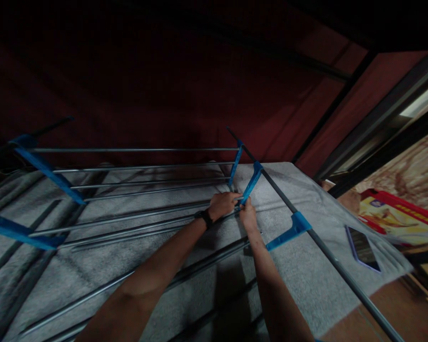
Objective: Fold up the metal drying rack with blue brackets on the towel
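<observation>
Bracket (251,182) lies just beyond both hands: right hand (248,216) pinches its base, left hand (223,204) curls on rod (146,214) running left.

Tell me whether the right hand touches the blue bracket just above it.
Touching. The head view shows the right hand pinching the lower end of the blue bracket, with no gap.

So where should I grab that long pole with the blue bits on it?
Grab the long pole on its bare metal stretch below the lower blue bracket, coming from above or the right. It is thin and round, so fingers wrap it, and the brackets stick out left, where the other rods crowd in. Mind the phone lying to its right.
</observation>
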The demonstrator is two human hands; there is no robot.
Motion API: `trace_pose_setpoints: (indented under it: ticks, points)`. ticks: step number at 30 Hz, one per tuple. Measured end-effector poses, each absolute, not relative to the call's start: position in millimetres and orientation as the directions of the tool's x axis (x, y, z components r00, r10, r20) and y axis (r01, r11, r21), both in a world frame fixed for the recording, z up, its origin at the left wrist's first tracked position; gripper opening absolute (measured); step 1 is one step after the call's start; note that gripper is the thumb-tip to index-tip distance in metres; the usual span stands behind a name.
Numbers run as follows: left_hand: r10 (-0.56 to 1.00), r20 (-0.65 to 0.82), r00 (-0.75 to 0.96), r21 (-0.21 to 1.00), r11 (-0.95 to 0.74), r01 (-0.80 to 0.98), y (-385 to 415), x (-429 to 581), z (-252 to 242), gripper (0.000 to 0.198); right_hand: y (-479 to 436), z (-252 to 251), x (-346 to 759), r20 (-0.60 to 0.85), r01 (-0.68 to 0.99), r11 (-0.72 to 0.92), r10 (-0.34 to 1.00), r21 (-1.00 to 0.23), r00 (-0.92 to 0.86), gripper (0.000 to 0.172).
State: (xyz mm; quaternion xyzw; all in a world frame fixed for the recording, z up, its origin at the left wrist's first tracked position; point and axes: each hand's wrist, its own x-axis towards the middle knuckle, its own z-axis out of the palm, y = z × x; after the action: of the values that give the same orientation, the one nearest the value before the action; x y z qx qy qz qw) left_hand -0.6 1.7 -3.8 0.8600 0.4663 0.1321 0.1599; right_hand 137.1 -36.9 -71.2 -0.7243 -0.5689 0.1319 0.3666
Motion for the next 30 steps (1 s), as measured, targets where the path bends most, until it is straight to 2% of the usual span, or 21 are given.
trace_pose_setpoints:
  ticks: [11, 18, 20, 22, 24, 27, 30]
  points:
    - [0.847, 0.119, 0.519, 0.399, -0.519, 0.756, -1, 2, -5, 0.040, -37, -65, 129, 0.142, 0.755, -0.201, 0.921, -0.625, 0.363, 0.041]
    - [0.787, 0.136, 0.601, 0.292, -0.612, 0.735, -9, 1, -3, 0.031, -44, -69, 127, 0.141, 0.767, -0.240, 0.909, -0.595, 0.393, 0.040]
    - [0.735, 0.196, 0.649, 0.237, -0.678, 0.696, -14, -4, 2, 0.030, -44, -74, 130, 0.180, 0.768, -0.187, 0.913, -0.612, 0.366, 0.039]
    - [0.660, 0.319, 0.681, 0.167, -0.746, 0.645, -26, -17, 7, 0.036, -43, -79, 133, 0.206, 0.761, -0.134, 0.920, -0.635, 0.334, 0.039]
    - [0.617, 0.436, 0.655, 0.149, -0.767, 0.624, -49, -37, 11, 0.042, -43, -83, 136, 0.216, 0.752, -0.107, 0.923, -0.650, 0.318, 0.038]
    - [0.715, 0.490, 0.500, 0.283, -0.672, 0.684, -99, -88, 5, 0.041, -41, -87, 139, 0.202, 0.733, -0.117, 0.921, -0.670, 0.332, 0.033]
    - [0.893, 0.379, 0.244, 0.478, -0.414, 0.775, -147, -161, -12, 0.038, -39, -91, 142, 0.185, 0.674, -0.105, 0.920, -0.731, 0.345, 0.030]
